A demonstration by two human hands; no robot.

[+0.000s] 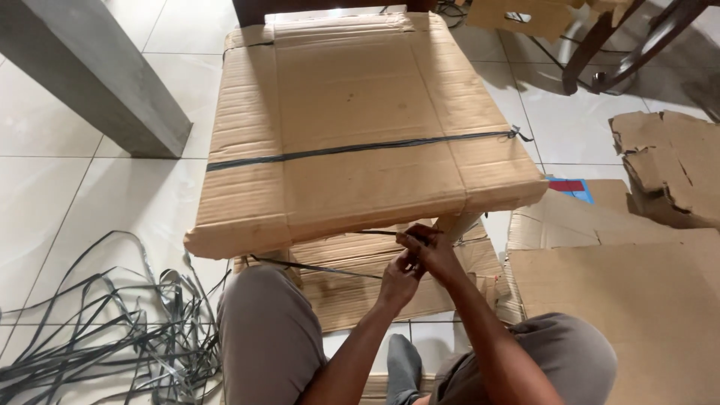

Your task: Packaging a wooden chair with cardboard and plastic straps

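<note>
Gripping dark strap point(375, 233) under cardboard-wrapped package point(352, 127) | left hand point(400, 279), right hand point(433, 251) both pinching it

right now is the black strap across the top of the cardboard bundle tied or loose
Tied. The black strap runs taut and straight across the cardboard bundle, ending in a knot at its right edge.

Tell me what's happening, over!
Left hand and right hand pinching dark strap under cardboard-wrapped package. Leg close beside. Nothing blocking.
</note>
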